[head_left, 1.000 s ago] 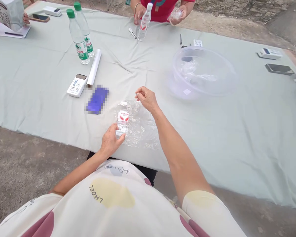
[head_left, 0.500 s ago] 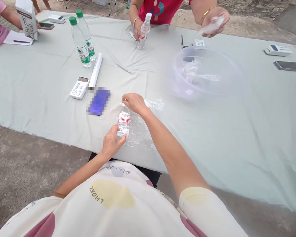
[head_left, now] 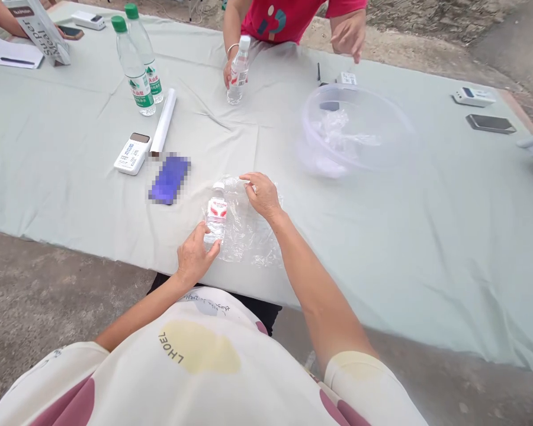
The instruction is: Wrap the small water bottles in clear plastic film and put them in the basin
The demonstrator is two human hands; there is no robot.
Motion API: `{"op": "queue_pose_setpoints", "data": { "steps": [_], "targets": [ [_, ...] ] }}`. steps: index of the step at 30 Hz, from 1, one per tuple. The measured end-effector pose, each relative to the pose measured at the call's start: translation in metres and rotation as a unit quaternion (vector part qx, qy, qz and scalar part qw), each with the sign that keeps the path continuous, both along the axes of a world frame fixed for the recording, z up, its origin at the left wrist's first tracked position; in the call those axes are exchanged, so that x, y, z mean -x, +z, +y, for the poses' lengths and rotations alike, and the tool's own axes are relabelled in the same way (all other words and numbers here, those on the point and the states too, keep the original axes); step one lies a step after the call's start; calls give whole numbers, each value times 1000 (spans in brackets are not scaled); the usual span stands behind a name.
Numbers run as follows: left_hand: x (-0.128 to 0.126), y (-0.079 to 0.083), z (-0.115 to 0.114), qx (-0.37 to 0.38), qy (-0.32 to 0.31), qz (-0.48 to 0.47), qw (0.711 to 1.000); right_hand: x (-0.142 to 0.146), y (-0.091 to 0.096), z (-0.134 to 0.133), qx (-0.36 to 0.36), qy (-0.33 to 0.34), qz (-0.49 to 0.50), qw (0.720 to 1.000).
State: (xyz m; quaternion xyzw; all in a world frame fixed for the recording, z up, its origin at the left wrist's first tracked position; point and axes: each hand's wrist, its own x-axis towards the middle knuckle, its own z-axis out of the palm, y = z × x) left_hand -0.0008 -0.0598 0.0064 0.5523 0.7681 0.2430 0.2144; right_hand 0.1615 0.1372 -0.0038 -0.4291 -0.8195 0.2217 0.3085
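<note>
The small bottle [head_left: 216,214] stands upright on a sheet of clear plastic film [head_left: 249,236], close to the near edge of the table [head_left: 382,236]. The left hand [head_left: 194,255] grips the bottle's lower part between thumb and fingers. The right hand [head_left: 261,195], just right of the cap, curls its fingers onto the film's far edge and seems to pinch it. For good handling, the left hand should keep the bottle steady and upright while the right holds the film taut, without creasing. The film's outline is hard to trace against the cloth. The right fingertips are partly hidden, and a purple thing [head_left: 169,179] to the left is blurred out.
</note>
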Motion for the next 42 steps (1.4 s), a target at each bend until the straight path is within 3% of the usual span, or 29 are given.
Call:
{"op": "queue_pose_setpoints", "data": {
  "steps": [2,5,9,14,20,24,32,37,42],
  "targets": [
    [0,0,1,-1,0,8,1000,11,10,-3,-23,21,1,1000],
    [1,-2,1,-6,1,21,1000,33,22,-8,-37,50,-85,994],
    [2,-8,0,-36,-2,29,999,52,20,-7,-47,60,-167,983],
    [3,-16,-3,-80,-5,21,997,42,-2,-7,-18,59,-67,996],
    [1,-23,-4,-169,-9,82,982,27,-13,-29,33,31,-17,999],
    [-6,-27,-2,-238,-74,166,954,21,-20,-49,62,-19,-14,998],
    [-32,-38,8,-298,-207,260,895,2,-24,-73,117,-117,-49,985],
    [-46,-38,15,-285,-302,265,870,-29,-17,-74,127,-119,-75,982],
    [-73,-24,16,-229,-415,297,829,-80,-4,-72,101,-235,31,966]
  ]
}}
